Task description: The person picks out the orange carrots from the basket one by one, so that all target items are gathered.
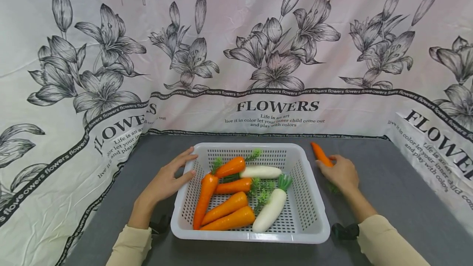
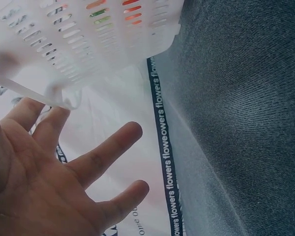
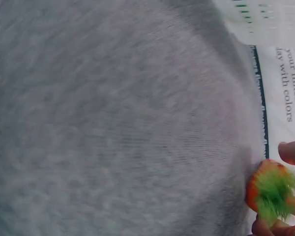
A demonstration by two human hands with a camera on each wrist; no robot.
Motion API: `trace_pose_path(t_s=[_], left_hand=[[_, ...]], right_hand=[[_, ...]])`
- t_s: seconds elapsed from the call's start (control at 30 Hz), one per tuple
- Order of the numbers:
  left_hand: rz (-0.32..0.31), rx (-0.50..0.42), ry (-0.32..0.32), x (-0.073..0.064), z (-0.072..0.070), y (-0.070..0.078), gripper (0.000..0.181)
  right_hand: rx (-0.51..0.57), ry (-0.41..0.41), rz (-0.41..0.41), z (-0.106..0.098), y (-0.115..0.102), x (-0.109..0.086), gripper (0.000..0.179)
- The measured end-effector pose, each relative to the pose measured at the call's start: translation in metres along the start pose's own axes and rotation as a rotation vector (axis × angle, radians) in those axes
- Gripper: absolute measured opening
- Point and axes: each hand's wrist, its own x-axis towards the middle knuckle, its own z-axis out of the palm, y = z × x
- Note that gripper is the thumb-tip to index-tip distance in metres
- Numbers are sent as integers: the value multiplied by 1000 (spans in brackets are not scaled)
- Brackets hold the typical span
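A white plastic basket (image 1: 250, 237) holds several orange carrots (image 1: 207, 200) and two white radishes (image 1: 271, 210) with green tops. My left hand (image 1: 168, 182) rests on the basket's left rim, its fingers spread and fairly straight. In the left wrist view, the fingertips of that hand (image 2: 54, 167) reach the rim from outside, and two fingers extend free of it. Right of the basket, my right hand (image 1: 341, 173) grips a single carrot (image 1: 320, 154) lying on the table, its tip pointing away. The right wrist view shows this carrot's leafy green end (image 3: 275, 191) between the fingers.
The dark grey table (image 1: 391, 200) extends on both sides of the basket. Behind it and along the sides hangs a white cloth (image 1: 207, 114) printed with flowers and lettering. A dark strap device (image 1: 345, 231) sits at the right wrist.
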Motion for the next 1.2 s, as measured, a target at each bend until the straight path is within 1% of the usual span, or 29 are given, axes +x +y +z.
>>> trace_pose_path(t_s=[0.13,0.27,0.4,0.5,0.63,0.7,0.83,1.07,1.2], left_hand=[[4,-8,-5,1,0,0,55],[1,-17,-8,1,0,-1,55],[-2,-19,-9,0,0,-1,55],[2,-7,-5,0,0,-1,55],[20,26,9,-1,1,-1,54],[27,39,16,-1,1,-1,53],[27,36,14,-2,1,-2,53],[25,28,11,0,1,-1,53],[27,33,16,0,1,-1,53]], right_hand=[[-3,-81,4,-5,-2,1,79],[-24,-110,-63,-5,0,2,81],[-20,-97,-144,2,4,2,83],[9,-69,-176,7,5,0,81],[36,-50,-183,11,1,0,79],[34,-47,-182,12,-1,0,78],[18,-34,-180,13,-3,1,75],[-29,-11,-169,8,-4,3,77],[-23,-18,-181,5,-3,2,77]])
